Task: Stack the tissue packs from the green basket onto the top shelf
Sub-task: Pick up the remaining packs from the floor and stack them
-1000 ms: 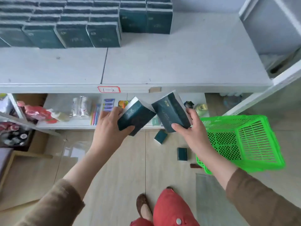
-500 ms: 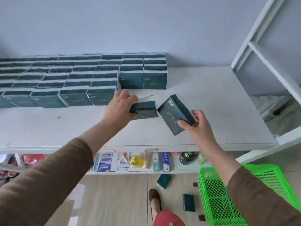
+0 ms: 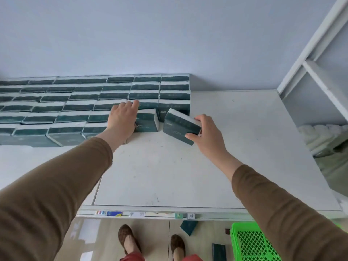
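Note:
Several rows of dark green tissue packs stand stacked along the back of the white top shelf. My left hand grips a tissue pack that stands on the shelf at the right end of the front row. My right hand holds a second, tilted tissue pack just to the right of it, low over the shelf. The green basket sits on the floor at the lower right, mostly hidden by my right sleeve.
Two tissue packs lie on the floor near the basket. A white shelf frame rises at the right, with white bundles behind it. A lower shelf edge with small goods shows beneath. My feet stand below.
Both hands moved up and forward from below the shelf edge to the stack. The left pack now stands on the shelf at the row's end; the right pack came down close beside it.

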`<control>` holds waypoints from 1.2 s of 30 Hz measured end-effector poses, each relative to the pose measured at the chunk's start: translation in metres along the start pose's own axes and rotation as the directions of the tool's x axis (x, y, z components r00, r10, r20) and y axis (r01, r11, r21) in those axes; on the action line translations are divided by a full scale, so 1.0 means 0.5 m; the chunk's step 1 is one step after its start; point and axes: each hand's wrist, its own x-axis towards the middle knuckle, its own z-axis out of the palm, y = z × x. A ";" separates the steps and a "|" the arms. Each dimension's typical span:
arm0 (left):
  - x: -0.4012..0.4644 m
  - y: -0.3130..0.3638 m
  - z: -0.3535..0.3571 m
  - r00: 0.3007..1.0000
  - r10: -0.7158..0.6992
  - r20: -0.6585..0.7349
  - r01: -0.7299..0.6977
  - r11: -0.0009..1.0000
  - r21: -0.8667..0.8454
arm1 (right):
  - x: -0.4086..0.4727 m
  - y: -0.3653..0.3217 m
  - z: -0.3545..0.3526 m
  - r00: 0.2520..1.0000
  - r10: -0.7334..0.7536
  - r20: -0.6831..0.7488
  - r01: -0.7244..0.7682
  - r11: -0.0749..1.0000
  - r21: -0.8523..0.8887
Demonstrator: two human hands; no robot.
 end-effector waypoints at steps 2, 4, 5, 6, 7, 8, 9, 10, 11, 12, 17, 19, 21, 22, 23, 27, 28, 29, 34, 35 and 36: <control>0.006 0.000 0.008 1.000 0.003 0.001 -0.003 1.000 0.012 | 0.029 -0.007 0.013 0.999 -0.053 -0.005 0.053 0.996 -0.074; 0.006 -0.005 0.014 1.000 0.019 0.015 -0.020 0.998 0.053 | 0.049 -0.016 0.031 0.996 -0.090 -0.017 0.087 0.988 -0.129; 0.005 -0.008 0.017 1.000 0.024 0.020 -0.025 0.997 0.070 | 0.055 -0.021 0.042 0.995 -0.096 -0.030 0.092 0.988 -0.122; 0.005 -0.009 0.020 0.999 0.028 0.024 -0.030 0.997 0.077 | 0.058 -0.026 0.054 0.994 -0.096 -0.045 0.091 0.992 -0.093; 0.004 -0.009 0.022 0.999 0.032 0.026 -0.034 0.996 0.078 | 0.060 -0.030 0.065 0.994 -0.090 -0.061 0.086 0.995 -0.053; 0.003 -0.008 0.024 0.999 0.034 0.026 -0.036 0.997 0.075 | 0.059 -0.034 0.075 0.994 -0.079 -0.080 0.078 0.997 -0.018; 0.001 -0.007 0.025 0.999 0.035 0.023 -0.036 0.997 0.067 | 0.056 -0.036 0.082 0.992 -0.066 -0.104 0.068 0.998 0.008; -0.002 -0.005 0.026 0.999 0.034 0.019 -0.035 0.998 0.058 | 0.051 -0.037 0.088 0.990 -0.057 -0.130 0.061 0.998 0.024; -0.006 -0.004 0.026 0.999 0.030 0.014 -0.031 0.998 0.049 | 0.046 -0.036 0.091 0.987 -0.056 -0.153 0.062 0.997 0.035; -0.013 -0.004 0.026 1.000 0.023 0.009 -0.023 0.999 0.040 | 0.037 -0.034 0.093 0.984 -0.061 -0.166 0.069 0.997 0.042; -0.084 0.013 0.018 0.998 -0.010 -0.061 0.000 0.989 -0.148 | -0.060 -0.023 0.081 0.984 -0.032 -0.176 0.043 0.997 0.059; -0.136 0.033 0.013 0.994 -0.001 -0.111 -0.025 0.972 -0.233 | -0.124 -0.027 0.075 0.986 0.007 -0.165 0.008 0.996 0.093; -0.203 0.059 0.012 0.986 0.019 -0.166 -0.066 0.957 -0.283 | -0.204 -0.035 0.070 0.983 0.008 -0.181 0.015 0.993 0.121; -0.244 0.072 0.012 0.979 0.025 -0.201 -0.086 0.950 -0.302 | -0.249 -0.039 0.068 0.980 -0.001 -0.199 0.029 0.990 0.138; -0.289 0.086 0.015 0.971 0.032 -0.238 -0.109 0.942 -0.316 | -0.297 -0.042 0.067 0.976 -0.010 -0.218 0.046 0.986 0.161; -0.518 0.142 0.049 0.937 0.066 -0.344 -0.208 0.895 -0.395 | -0.519 -0.041 0.086 0.964 -0.010 -0.266 0.085 0.958 0.273; -0.580 0.157 0.065 0.935 0.072 -0.348 -0.228 0.873 -0.431 | -0.577 -0.034 0.101 0.965 0.004 -0.261 0.075 0.953 0.293; -0.641 0.173 0.085 0.936 0.080 -0.342 -0.243 0.851 -0.465 | -0.632 -0.024 0.120 0.971 0.023 -0.238 0.053 0.950 0.309; -0.891 0.255 0.251 0.990 0.096 -0.105 -0.140 0.785 -0.604 | -0.878 0.080 0.255 0.963 0.262 0.063 -0.269 0.912 0.311; -0.930 0.274 0.292 0.996 0.085 -0.035 -0.088 0.772 -0.630 | -0.920 0.109 0.286 0.935 0.330 0.128 -0.354 0.890 0.289; -0.965 0.294 0.335 0.997 0.074 0.032 -0.035 0.758 -0.651 | -0.957 0.141 0.316 0.900 0.394 0.187 -0.432 0.864 0.260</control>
